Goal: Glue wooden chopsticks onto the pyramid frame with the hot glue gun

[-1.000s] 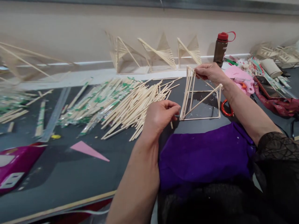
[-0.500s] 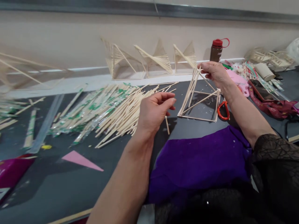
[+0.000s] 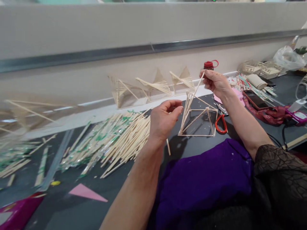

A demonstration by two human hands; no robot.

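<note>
Head view: right hand point(image 3: 217, 84) pinches slanting stick point(image 3: 200, 83) at frame point(image 3: 196, 135), left hand point(image 3: 163, 118) half-curled (looks empty); likely positioning it, steady alignment needed next.

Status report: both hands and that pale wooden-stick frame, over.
Right hand pinching thin pale wooden stick. Left hand half-open beside the frame. Red-handled metal scissors close at the frame's right.

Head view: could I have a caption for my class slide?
Right hand holding a thin stick that slants toward a stick frame, left hand nearby.
</note>
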